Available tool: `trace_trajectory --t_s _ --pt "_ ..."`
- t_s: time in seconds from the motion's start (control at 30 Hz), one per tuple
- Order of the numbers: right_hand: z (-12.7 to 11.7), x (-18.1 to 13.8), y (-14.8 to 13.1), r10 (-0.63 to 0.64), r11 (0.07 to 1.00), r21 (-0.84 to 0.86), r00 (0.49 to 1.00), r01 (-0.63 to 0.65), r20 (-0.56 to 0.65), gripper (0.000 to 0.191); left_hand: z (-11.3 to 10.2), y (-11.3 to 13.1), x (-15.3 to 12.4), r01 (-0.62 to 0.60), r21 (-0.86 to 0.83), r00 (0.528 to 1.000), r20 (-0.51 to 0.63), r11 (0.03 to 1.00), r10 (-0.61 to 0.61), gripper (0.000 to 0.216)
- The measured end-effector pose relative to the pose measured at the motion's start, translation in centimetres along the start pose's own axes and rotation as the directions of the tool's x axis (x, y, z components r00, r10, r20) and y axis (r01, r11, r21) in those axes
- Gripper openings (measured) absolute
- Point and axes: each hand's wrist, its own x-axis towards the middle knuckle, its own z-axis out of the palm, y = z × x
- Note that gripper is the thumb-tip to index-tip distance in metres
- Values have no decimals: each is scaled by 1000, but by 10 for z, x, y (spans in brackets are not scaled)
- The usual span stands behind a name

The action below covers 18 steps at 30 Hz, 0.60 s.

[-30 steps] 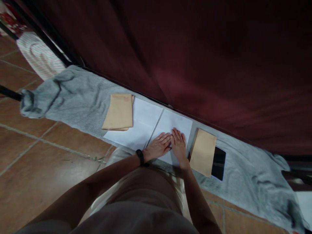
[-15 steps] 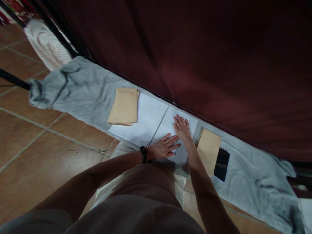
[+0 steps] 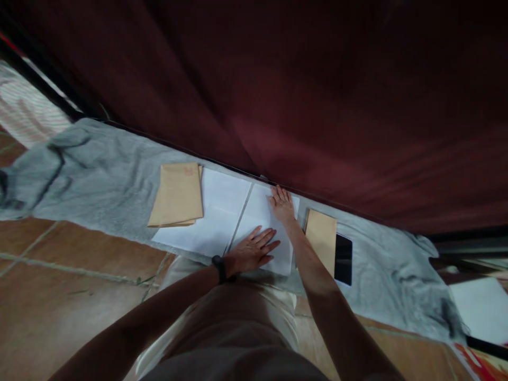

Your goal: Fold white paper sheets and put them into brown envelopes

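Note:
My left hand (image 3: pixel 254 250) lies flat with fingers spread on the near part of a white sheet of paper (image 3: pixel 252 216). Toward the far edge of that same sheet, my right hand (image 3: pixel 283 203) rests palm down, fingers stretched out. Another white sheet (image 3: pixel 216 211) sits to the left, with a narrow strip of grey cloth between the two. A stack of brown paper envelopes (image 3: pixel 178 193) covers the left side of that other sheet. Right of my right forearm is a further brown envelope (image 3: pixel 322 238), partly hidden by the arm. Neither hand grips anything.
Grey cloth (image 3: pixel 381 264) covers the long narrow surface under the papers. A dark-screened phone or tablet (image 3: pixel 343 259) lies against the right envelope. A dark red curtain (image 3: pixel 317 106) hangs along the far edge. Tiled floor (image 3: pixel 79 307) shows at the near left.
My right hand has slid toward the sheet's far edge, away from my left hand, and the two hands are further apart. The camera view has shifted, moving the scene leftward.

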Motion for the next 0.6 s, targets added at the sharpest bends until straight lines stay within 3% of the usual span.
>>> trace_trajectory --t_s 0.13,0.3,0.6 --pt "5 -35 -8 16 999 40 997 -13 -70 54 0 -1 1 -1 19 1000 -7 1000 2 54" --pt "13 -79 -12 38 999 28 997 -36 -74 52 8 -4 1 -3 45 1000 -5 999 3 54" --pt "5 -63 -5 203 979 4 969 -204 -142 53 8 0 -8 -5 73 1000 -15 997 6 53"
